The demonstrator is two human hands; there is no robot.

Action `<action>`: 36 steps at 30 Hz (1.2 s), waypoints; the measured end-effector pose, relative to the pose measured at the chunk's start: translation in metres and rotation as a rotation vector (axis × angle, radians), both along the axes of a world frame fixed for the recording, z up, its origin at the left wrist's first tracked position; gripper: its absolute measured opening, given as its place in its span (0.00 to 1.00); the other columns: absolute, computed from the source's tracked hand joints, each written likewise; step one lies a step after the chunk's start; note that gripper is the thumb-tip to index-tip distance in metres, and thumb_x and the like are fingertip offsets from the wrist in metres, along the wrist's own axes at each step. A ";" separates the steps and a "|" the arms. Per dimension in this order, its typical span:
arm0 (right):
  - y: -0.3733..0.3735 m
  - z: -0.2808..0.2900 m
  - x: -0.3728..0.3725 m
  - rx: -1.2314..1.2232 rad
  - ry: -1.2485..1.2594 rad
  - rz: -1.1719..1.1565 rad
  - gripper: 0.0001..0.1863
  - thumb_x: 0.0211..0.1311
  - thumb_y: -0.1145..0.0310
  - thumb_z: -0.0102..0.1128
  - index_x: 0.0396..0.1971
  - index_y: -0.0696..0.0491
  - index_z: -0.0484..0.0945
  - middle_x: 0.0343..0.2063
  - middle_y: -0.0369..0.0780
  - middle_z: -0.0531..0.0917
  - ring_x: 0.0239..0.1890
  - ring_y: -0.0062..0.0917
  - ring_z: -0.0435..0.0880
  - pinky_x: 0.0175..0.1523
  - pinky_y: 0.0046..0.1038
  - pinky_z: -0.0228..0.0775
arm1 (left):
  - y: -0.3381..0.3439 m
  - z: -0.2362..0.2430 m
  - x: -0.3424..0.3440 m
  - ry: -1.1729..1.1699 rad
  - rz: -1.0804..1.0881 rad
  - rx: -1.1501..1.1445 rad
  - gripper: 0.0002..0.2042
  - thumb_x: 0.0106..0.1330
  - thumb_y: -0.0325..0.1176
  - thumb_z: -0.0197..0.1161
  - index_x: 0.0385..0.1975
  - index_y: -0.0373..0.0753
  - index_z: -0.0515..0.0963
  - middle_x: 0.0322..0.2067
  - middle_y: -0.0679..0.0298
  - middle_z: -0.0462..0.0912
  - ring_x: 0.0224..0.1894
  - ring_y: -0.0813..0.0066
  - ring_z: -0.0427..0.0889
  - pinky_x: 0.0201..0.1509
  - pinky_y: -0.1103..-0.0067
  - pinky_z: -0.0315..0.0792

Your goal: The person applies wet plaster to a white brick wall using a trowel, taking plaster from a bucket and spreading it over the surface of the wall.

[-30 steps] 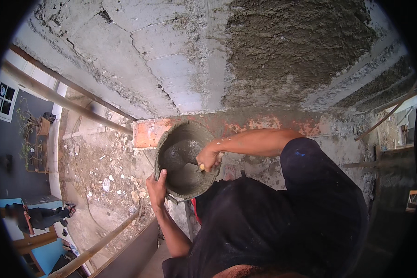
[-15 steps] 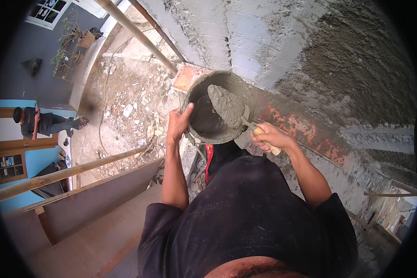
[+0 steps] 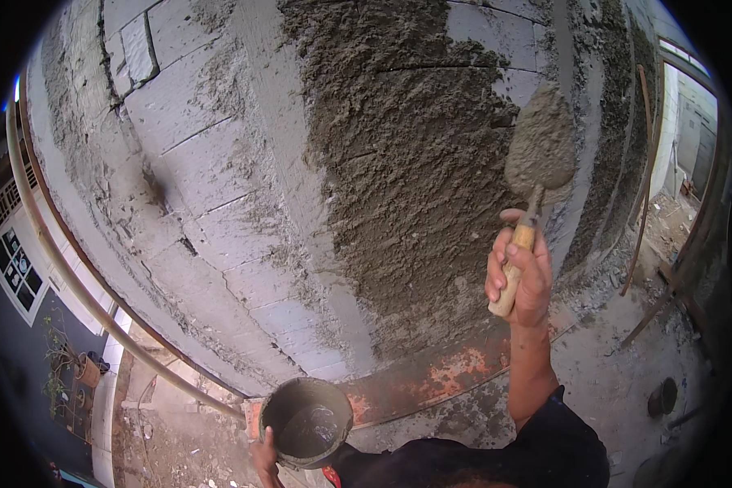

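Observation:
My right hand (image 3: 524, 275) is closed around the wooden handle of a trowel (image 3: 506, 298), raised in front of the wall. The trowel's pointed blade is covered with grey mortar (image 3: 542, 140) and points upward. Low in the view, my left hand (image 3: 263, 457) grips the rim of a round dark bucket (image 3: 348, 411), its thumb over the edge. Wet mortar shows at the bottom of the bucket. Behind the trowel, a wide patch of rough wet mortar (image 3: 406, 179) coats the wall of pale blocks (image 3: 199, 175).
An orange, mortar-stained ledge (image 3: 455, 370) runs along the wall's foot. A bamboo pole (image 3: 77, 289) curves down the left side. Thin poles (image 3: 644, 179) lean at the right, near a small dark bucket (image 3: 662, 398) on the ground. Rubble (image 3: 179, 447) lies at lower left.
My view has swung up toward the wall. The mortar-loaded trowel has moved out of the bucket and up to the right, while my left hand keeps hold of the bucket.

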State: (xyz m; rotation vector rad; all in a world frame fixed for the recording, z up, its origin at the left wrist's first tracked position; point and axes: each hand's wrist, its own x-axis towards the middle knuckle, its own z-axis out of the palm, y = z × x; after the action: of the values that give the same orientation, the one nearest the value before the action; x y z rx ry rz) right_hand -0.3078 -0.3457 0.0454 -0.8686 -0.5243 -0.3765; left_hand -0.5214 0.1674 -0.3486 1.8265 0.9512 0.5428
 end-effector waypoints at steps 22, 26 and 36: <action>0.110 -0.062 0.115 -1.556 -0.265 -0.089 0.19 0.54 0.68 0.55 0.46 0.57 0.67 0.34 0.55 0.83 0.40 0.56 0.82 0.46 0.51 0.74 | -0.041 0.049 -0.033 0.307 -0.049 -0.083 0.28 0.66 0.55 0.62 0.37 0.27 0.81 0.15 0.63 0.73 0.16 0.75 0.67 0.18 0.71 0.61; 0.150 -0.196 0.064 -2.030 -0.510 0.398 0.16 0.54 0.70 0.56 0.42 0.61 0.76 0.38 0.51 0.84 0.42 0.48 0.85 0.45 0.49 0.74 | -0.082 0.075 -0.005 0.023 -0.071 -0.008 0.22 0.65 0.47 0.66 0.26 0.30 0.77 0.18 0.67 0.73 0.20 0.78 0.68 0.21 0.73 0.61; 0.253 -0.371 -0.015 -2.027 -0.909 1.030 0.01 0.45 0.75 0.59 0.19 0.55 0.79 0.24 0.46 0.83 0.28 0.38 0.85 0.27 0.41 0.74 | -0.108 0.080 -0.003 0.082 -0.156 -0.080 0.22 0.62 0.44 0.69 0.18 0.31 0.73 0.15 0.68 0.69 0.21 0.80 0.64 0.22 0.73 0.61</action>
State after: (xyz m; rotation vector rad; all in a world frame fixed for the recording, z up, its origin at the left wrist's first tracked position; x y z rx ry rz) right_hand -0.3231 -0.0928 -0.3260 -2.0944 -2.2255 1.0635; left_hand -0.5245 0.0598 -0.2687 1.8432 0.8633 0.3311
